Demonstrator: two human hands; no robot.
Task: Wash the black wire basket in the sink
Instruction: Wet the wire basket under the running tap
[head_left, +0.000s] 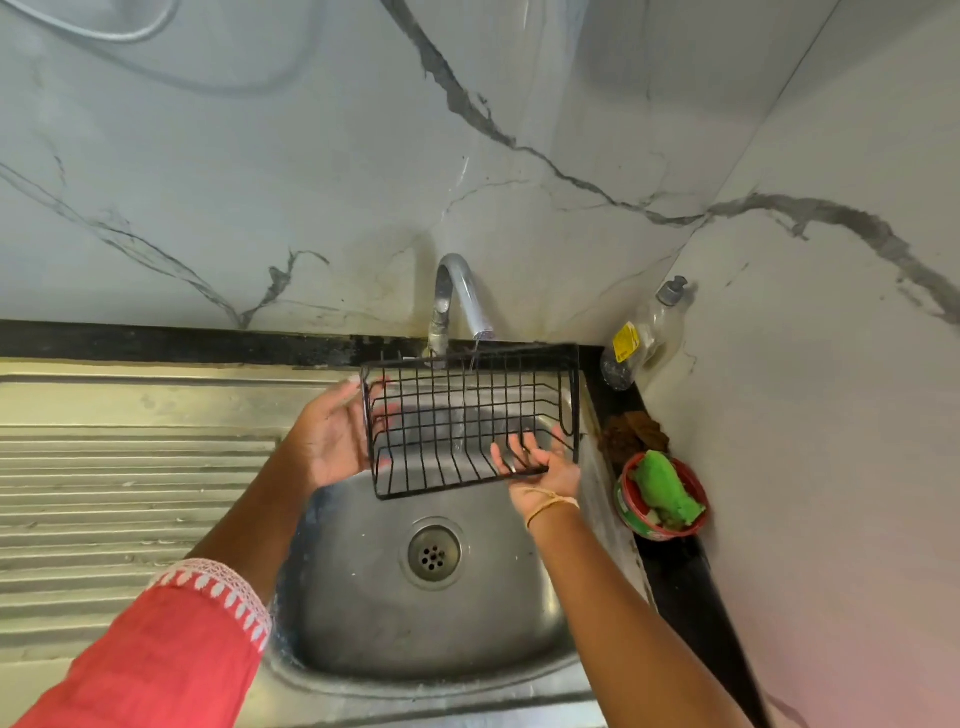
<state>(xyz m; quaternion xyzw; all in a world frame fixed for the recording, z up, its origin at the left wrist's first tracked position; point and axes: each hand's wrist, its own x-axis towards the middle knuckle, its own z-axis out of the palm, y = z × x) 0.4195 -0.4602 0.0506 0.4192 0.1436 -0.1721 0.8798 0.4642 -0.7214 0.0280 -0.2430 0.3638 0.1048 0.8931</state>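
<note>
two hands hold the black wire basket (470, 421) up over the steel sink (363, 613), above the round drain (434, 552). nearest, a red sleeve with white lace trim (171, 649) covers the left forearm. the left hand (332, 434) lies flat against the basket's left end, palm in, fingers straight and spread. the right hand (540, 467), a thin bangle at its wrist, supports the lower right corner from beneath, fingers poking up through the wires, loosely bent. to the right, on the black ledge, a red tub (662, 519) holds a green scrubber (665, 488). further back, a thin stream falls from the tap (462, 301) through the basket. a clear soap bottle (644, 332) leans in the corner.
</note>
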